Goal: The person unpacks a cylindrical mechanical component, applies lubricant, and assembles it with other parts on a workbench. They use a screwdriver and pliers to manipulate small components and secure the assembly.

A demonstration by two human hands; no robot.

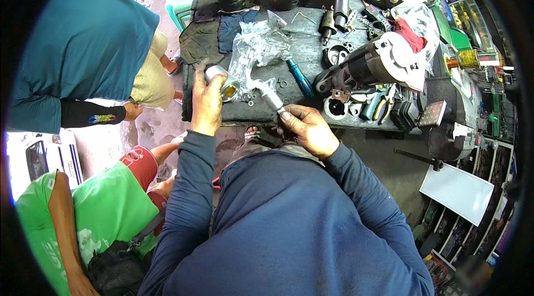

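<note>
- Your left hand (207,101) is closed around a small silvery cylinder (218,76) with a yellowish open end, held just left of centre in the frame, over the near edge of the tabletop (311,54).
- Your right hand (307,128), at centre, pinches a slim pale metal shaft (272,98) between its fingertips; the shaft angles up and left toward the cylinder, but the two stay apart.
- Just above both hands, a crumpled clear plastic bag (257,46) lies on the tabletop.
- A blue-handled tool (301,78) rests right of the bag.
- A large motor housing (378,62) sits upper right.
- At the left of the frame stand a person in teal (83,35) and another in green (105,207).
</note>
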